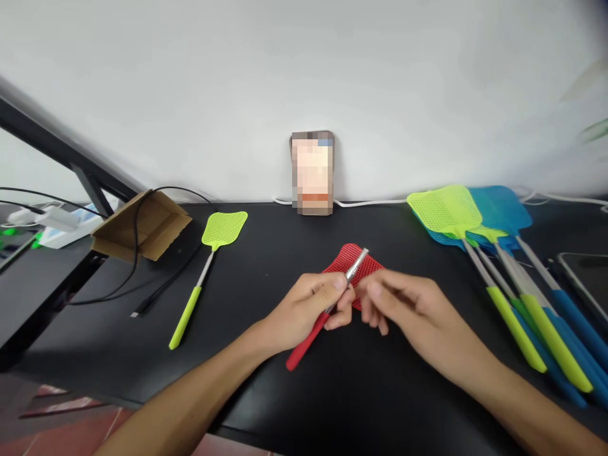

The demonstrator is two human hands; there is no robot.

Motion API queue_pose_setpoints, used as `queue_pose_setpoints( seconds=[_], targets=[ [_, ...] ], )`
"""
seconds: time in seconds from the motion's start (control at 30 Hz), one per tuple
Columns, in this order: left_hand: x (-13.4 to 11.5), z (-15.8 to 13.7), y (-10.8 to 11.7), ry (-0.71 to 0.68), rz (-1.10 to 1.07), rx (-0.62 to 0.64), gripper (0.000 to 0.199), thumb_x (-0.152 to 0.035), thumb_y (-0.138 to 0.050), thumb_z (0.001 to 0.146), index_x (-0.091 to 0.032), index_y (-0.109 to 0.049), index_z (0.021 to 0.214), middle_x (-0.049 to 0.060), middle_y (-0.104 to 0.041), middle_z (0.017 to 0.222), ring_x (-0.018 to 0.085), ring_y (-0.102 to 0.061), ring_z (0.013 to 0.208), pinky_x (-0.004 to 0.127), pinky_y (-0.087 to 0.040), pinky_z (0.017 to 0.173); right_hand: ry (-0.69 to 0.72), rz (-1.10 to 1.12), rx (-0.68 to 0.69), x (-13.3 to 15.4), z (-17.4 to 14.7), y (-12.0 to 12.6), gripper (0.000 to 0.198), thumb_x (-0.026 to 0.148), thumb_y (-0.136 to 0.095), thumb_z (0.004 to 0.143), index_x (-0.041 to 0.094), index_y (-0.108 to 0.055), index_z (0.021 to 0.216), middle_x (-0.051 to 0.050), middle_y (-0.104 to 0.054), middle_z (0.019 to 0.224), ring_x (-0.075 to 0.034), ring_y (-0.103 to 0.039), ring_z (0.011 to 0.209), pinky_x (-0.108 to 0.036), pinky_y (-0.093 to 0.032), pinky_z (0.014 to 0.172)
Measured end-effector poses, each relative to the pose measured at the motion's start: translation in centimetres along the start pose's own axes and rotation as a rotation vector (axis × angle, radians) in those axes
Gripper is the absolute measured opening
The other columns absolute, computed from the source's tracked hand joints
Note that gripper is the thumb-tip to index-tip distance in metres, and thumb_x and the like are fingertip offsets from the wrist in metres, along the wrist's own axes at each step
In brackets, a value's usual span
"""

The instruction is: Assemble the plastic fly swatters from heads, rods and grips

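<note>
My left hand (pixel 320 301) is wrapped round a fly swatter handle (pixel 306 345) with a red grip and a silver metal rod (pixel 356 266). The rod slants up to the right, its bare end showing beyond my thumb. Behind it is a red mesh swatter head (pixel 349 253), partly covered by both hands; I cannot tell whether it joins the rod. Close by on the right, my right hand (pixel 403 301) has its thumb and fingers curled together in front of the mesh. Whatever they pinch, if anything, is hidden.
A yellow-green fly swatter (pixel 224 229) lies left on the black table (pixel 266 405). Several yellow-green and blue swatters (pixel 446 209) are piled at right, beside a dark-screened device (pixel 586 275). An open cardboard box (pixel 142 225), cables and a blurred upright phone-shaped object (pixel 312 174) stand along the back.
</note>
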State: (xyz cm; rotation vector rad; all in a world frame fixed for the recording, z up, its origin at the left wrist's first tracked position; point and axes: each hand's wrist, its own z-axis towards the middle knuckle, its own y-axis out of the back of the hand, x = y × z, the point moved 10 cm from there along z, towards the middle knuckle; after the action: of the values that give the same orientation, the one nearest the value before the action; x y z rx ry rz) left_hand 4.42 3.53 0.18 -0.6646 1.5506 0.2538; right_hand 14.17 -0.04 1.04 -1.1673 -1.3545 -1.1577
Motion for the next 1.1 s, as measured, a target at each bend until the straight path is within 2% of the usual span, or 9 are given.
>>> queue_pose_setpoints(
  seconds=[0.1, 0.33, 0.53, 0.63, 0.8, 0.87, 0.93, 1.0, 1.1],
  targets=[
    [0.5, -0.1, -0.5, 0.079, 0.097, 0.049, 0.045, -0.047, -0.041, 0.108, -0.017, -0.05, 0.076, -0.005, -0.042, 0.057, 0.009, -0.036, 0.054, 0.025, -0.03, 0.057, 0.066, 0.048, -0.113, 0.7, 0.2, 2.0, 0.026, 0.046, -0.06, 0.102, 0.022, -0.07, 0.098, 0.0, -0.064, 0.076, -0.012, -0.056, 0.064, -0.025, -0.047, 0.059],
    [1.3, -0.2, -1.6, 0.117, 0.151, 0.126, 0.056, -0.05, -0.034, 0.109, -0.018, -0.047, 0.065, -0.004, -0.042, 0.051, 0.009, -0.035, 0.048, 0.027, -0.028, 0.053, 0.103, 0.209, -0.204, -0.7, -0.1, 1.4, 0.019, 0.039, -0.066, 0.099, 0.023, -0.075, 0.098, 0.0, -0.061, 0.069, -0.012, -0.051, 0.058, -0.029, -0.041, 0.055],
    [2.4, -0.4, -2.2, 0.212, 0.144, 0.191, 0.055, -0.057, -0.036, 0.106, -0.02, -0.042, 0.067, -0.005, -0.038, 0.053, 0.009, -0.032, 0.049, 0.025, -0.026, 0.049, 0.317, 0.414, -0.774, 1.3, -1.7, 13.7, 0.023, 0.024, -0.082, 0.083, 0.018, -0.066, 0.068, -0.003, -0.055, 0.083, -0.01, -0.046, 0.061, -0.03, -0.031, 0.05],
    [2.3, -0.5, -2.4, 0.226, 0.084, 0.211, 0.05, -0.059, -0.04, 0.105, -0.02, -0.043, 0.073, -0.006, -0.04, 0.057, 0.008, -0.032, 0.05, 0.024, -0.025, 0.048, 0.372, 0.381, -0.846, 2.8, -2.0, 16.3, 0.017, 0.019, -0.077, 0.087, 0.016, -0.069, 0.072, -0.005, -0.053, 0.083, -0.011, -0.046, 0.062, -0.031, -0.029, 0.05],
    [1.8, -0.4, -2.1, 0.155, 0.136, 0.16, 0.051, -0.06, -0.04, 0.104, -0.02, -0.042, 0.073, -0.007, -0.037, 0.055, 0.007, -0.029, 0.048, 0.023, -0.022, 0.046, 0.358, 0.284, -0.802, 2.1, -2.7, 10.1, 0.021, 0.029, -0.08, 0.087, 0.019, -0.067, 0.074, -0.001, -0.056, 0.077, -0.01, -0.046, 0.057, -0.028, -0.032, 0.047],
    [1.5, -0.4, -2.1, 0.109, 0.137, 0.144, 0.05, -0.06, -0.038, 0.105, -0.021, -0.041, 0.073, -0.008, -0.036, 0.053, 0.008, -0.03, 0.047, 0.023, -0.023, 0.046, 0.159, 0.21, -0.558, 0.0, -1.5, 4.7, 0.022, 0.042, -0.073, 0.093, 0.021, -0.071, 0.089, 0.001, -0.055, 0.069, -0.011, -0.047, 0.056, -0.027, -0.037, 0.048],
    [1.4, -0.3, -2.2, 0.086, 0.117, 0.124, 0.05, -0.059, -0.036, 0.105, -0.021, -0.041, 0.074, -0.008, -0.036, 0.052, 0.008, -0.029, 0.047, 0.023, -0.023, 0.046, 0.128, 0.175, -0.412, -0.8, -1.2, 1.5, 0.022, 0.043, -0.07, 0.095, 0.021, -0.073, 0.097, 0.002, -0.054, 0.065, -0.012, -0.048, 0.057, -0.028, -0.039, 0.051],
    [1.5, -0.2, -2.1, 0.103, 0.075, 0.112, 0.05, -0.059, -0.036, 0.105, -0.021, -0.041, 0.074, -0.009, -0.034, 0.052, 0.007, -0.027, 0.047, 0.023, -0.022, 0.046, 0.134, 0.139, -0.378, -0.6, -1.0, 1.8, 0.019, 0.04, -0.07, 0.095, 0.021, -0.075, 0.096, 0.001, -0.057, 0.067, -0.013, -0.05, 0.059, -0.029, -0.04, 0.054],
    [2.1, -0.3, -2.3, 0.173, 0.042, 0.157, 0.05, -0.061, -0.039, 0.104, -0.02, -0.043, 0.075, -0.009, -0.034, 0.054, 0.007, -0.025, 0.047, 0.023, -0.02, 0.046, 0.18, 0.252, -0.617, 0.5, -1.5, 9.2, 0.013, 0.029, -0.072, 0.089, 0.021, -0.073, 0.079, -0.001, -0.058, 0.075, -0.012, -0.048, 0.059, -0.029, -0.038, 0.053]
  ],
)
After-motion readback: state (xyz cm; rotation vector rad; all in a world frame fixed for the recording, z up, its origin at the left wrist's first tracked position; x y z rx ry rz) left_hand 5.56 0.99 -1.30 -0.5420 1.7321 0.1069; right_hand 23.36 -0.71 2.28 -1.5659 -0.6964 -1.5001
